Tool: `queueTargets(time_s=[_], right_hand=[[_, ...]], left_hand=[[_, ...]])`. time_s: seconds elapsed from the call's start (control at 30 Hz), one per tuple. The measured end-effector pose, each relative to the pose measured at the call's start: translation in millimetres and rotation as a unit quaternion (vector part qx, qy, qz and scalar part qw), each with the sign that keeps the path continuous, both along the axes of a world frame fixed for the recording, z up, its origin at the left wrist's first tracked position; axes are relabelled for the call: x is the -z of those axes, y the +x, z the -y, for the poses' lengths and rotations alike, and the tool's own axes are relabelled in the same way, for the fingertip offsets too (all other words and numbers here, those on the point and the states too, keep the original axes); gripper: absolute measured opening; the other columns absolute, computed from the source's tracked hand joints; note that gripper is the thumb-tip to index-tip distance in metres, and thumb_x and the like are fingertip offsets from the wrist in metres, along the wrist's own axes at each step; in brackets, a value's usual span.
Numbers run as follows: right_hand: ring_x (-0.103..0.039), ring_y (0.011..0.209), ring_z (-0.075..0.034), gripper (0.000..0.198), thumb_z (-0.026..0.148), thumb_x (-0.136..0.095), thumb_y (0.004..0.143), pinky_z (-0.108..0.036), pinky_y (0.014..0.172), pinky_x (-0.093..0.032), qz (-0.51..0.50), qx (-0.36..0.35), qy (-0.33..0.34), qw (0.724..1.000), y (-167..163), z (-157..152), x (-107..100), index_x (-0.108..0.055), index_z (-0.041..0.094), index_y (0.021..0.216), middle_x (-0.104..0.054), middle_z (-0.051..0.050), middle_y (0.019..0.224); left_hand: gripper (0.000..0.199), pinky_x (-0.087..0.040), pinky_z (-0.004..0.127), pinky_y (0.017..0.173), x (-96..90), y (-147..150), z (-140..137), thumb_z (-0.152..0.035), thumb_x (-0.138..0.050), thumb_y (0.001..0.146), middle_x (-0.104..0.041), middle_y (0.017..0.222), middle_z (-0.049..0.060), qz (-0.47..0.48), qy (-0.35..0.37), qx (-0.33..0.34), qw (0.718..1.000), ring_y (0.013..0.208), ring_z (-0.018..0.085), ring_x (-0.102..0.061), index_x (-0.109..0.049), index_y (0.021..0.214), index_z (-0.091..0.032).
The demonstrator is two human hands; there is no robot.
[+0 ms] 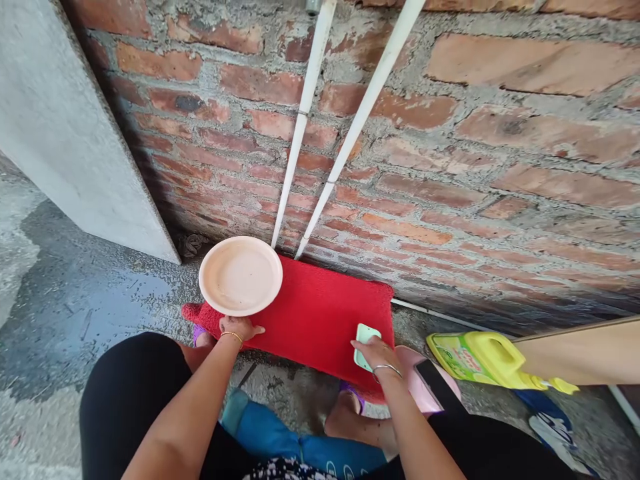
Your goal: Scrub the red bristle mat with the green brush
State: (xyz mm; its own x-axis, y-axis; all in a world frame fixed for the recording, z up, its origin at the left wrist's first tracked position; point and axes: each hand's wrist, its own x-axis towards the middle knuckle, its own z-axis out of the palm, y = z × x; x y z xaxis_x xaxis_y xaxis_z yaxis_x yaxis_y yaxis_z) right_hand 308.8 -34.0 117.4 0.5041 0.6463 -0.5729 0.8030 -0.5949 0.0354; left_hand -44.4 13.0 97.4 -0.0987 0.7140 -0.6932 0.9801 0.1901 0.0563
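Observation:
A red mat [320, 307] with a fuzzy edge lies spread out low in front of me, against the brick wall. My left hand [240, 327] rests on its near edge, thumb stretched out, the other fingers partly hidden by the rim of a pale pink basin [243, 277]. That basin stands on the mat's left part and looks empty apart from small specks. Toward the right end of the mat, my right hand [379, 351] is closed on a mint-green scrub brush [369, 331]; its underside is against the mat and out of sight.
A yellow detergent bottle [475, 357] lies at the right, beside a pink rounded object [423, 387] with a black strap. Two white pipes [305, 120] run down the brick wall [450, 167]. At the left leans a grey slab [75, 127] above wet concrete floor [110, 300].

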Motion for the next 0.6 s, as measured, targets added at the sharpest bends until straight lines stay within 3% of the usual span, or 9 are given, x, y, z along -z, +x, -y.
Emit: queueTargets(time_s=[0.1,0.17,0.27,0.4,0.5,0.6], right_hand=[[-0.062,0.102,-0.026,0.044,0.053,-0.044,0.083,-0.035,0.076,-0.044,0.009,0.052,-0.008,0.999,27,12,-8,-0.057,0.017,0.107,-0.063,-0.016,0.112],[-0.062,0.102,-0.027,0.043,0.053,-0.043,0.084,-0.035,0.077,-0.044,0.009,0.059,-0.004,0.998,27,16,-14,-0.058,0.019,0.104,-0.064,-0.016,0.111],[-0.061,0.104,-0.027,0.040,0.056,-0.041,0.083,-0.036,0.079,-0.043,-0.015,0.029,0.014,0.999,5,14,-19,-0.058,0.022,0.098,-0.063,-0.013,0.111],[-0.061,0.102,-0.025,0.037,0.056,-0.044,0.082,-0.035,0.078,-0.043,-0.056,-0.012,0.017,0.998,-29,13,-17,-0.058,0.025,0.096,-0.063,-0.009,0.108],[-0.062,0.096,-0.024,0.034,0.056,-0.046,0.081,-0.033,0.073,-0.043,-0.084,-0.042,0.025,0.995,-38,14,-9,-0.058,0.025,0.090,-0.064,-0.007,0.103],[-0.063,0.093,-0.023,0.033,0.056,-0.046,0.081,-0.031,0.070,-0.043,-0.101,-0.054,0.036,0.993,-37,15,0,-0.058,0.025,0.087,-0.064,-0.006,0.100]], left_hand=[[0.076,-0.048,0.050,0.083,1.6,4,0,-0.072,-0.047,0.072,-0.051,0.137,0.016,-0.045,-0.021,0.010,0.999,0.123,0.038,-0.047,-0.052,0.131,-0.024],[0.073,-0.049,0.050,0.079,1.6,7,0,-0.072,-0.047,0.073,-0.052,0.136,0.016,-0.062,-0.018,0.014,0.998,0.121,0.038,-0.049,-0.054,0.129,-0.026],[0.062,-0.049,0.048,0.078,-3.4,16,2,-0.065,-0.051,0.076,-0.059,0.128,0.017,-0.069,-0.007,0.009,0.998,0.116,0.037,-0.054,-0.059,0.122,-0.024],[0.035,-0.047,0.041,0.086,-16.6,38,12,-0.040,-0.057,0.082,-0.067,0.114,0.014,-0.027,0.039,0.017,0.999,0.107,0.028,-0.061,-0.064,0.109,-0.020],[0.032,-0.047,0.032,0.086,-20.4,57,17,-0.036,-0.045,0.090,-0.067,0.115,0.009,-0.005,0.079,0.027,0.997,0.105,0.020,-0.062,-0.058,0.116,-0.023],[0.031,-0.047,0.027,0.085,-13.6,72,13,-0.035,-0.038,0.093,-0.068,0.112,0.004,0.039,0.120,-0.028,0.992,0.103,0.016,-0.063,-0.055,0.117,-0.026]])
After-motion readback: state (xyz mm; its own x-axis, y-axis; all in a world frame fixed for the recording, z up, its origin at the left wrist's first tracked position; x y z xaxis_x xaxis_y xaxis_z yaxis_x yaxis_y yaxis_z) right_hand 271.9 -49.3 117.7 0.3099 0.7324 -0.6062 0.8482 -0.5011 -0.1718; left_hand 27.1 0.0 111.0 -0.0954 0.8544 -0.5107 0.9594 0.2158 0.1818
